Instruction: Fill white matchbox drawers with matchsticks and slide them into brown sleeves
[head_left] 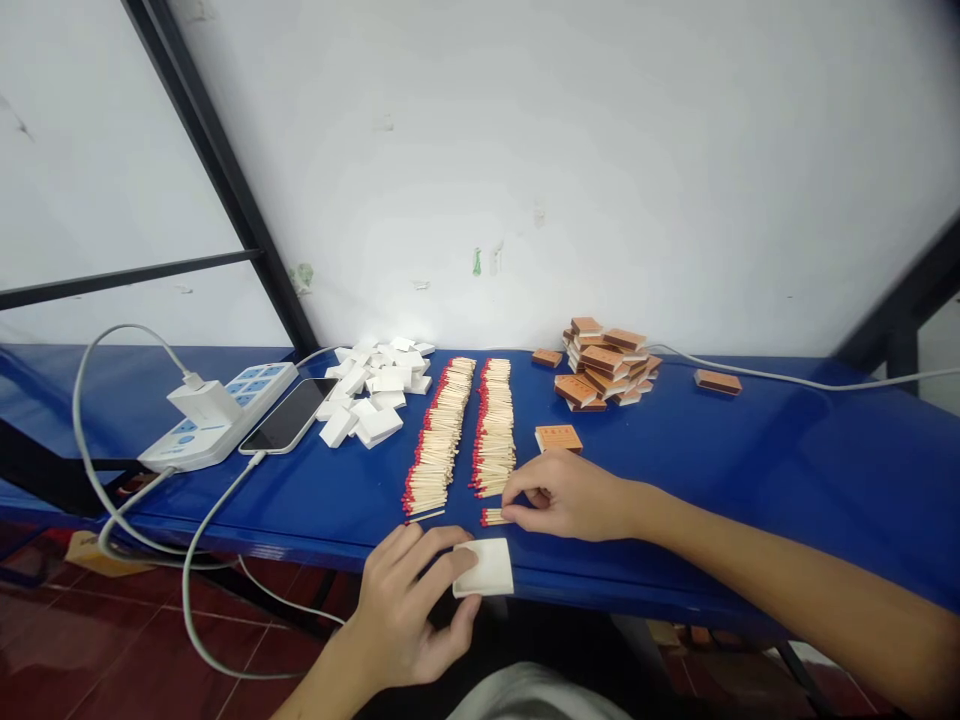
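A glossy blue table (735,450) runs along a scuffed white wall (637,150). At its near edge the left hand (405,590) grasps a shallow white tray (493,568); just beyond, the right hand (574,495) pinches a few pale matches (490,517) with red heads, near the right match row (496,430).

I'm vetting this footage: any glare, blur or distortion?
Head view: glare bleaches the farthest white boxes; the blue table shows soft reflections. Head view: the upper right corner darkens; the black frame leans, perhaps from wide-angle distortion. Head view: left hand and right hand show no strong blur.
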